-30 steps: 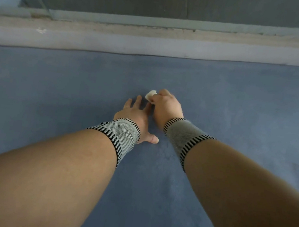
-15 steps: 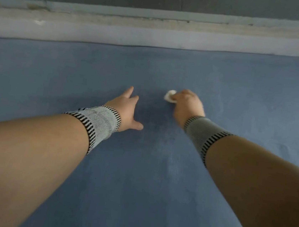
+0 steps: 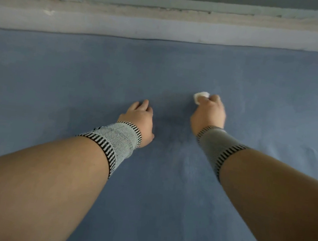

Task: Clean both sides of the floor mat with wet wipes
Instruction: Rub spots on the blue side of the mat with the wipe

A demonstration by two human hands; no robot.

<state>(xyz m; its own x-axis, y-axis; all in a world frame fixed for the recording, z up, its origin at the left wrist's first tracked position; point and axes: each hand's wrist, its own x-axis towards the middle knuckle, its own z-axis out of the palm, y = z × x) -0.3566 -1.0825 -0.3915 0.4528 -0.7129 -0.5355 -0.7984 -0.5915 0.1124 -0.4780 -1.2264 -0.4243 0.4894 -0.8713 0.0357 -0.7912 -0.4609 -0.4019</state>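
A large blue floor mat [image 3: 59,81] lies flat and fills most of the view. My right hand [image 3: 209,114] grips a small crumpled white wet wipe [image 3: 200,96] and holds it down on the mat; most of the wipe is hidden under the fingers. My left hand [image 3: 139,118] rests on the mat to the left of it, fingers bent downward onto the surface, holding nothing. Both wrists wear grey knitted bands with black stripes.
Beyond the mat's far edge runs a pale floor strip [image 3: 164,29], then a rough concrete sill and a metal sliding-door track [image 3: 187,4] with dark glass above.
My right hand has carried the wipe rightward across the mat, away from my left hand. My left hand's fingers, spread flat before, now bend down onto the mat.
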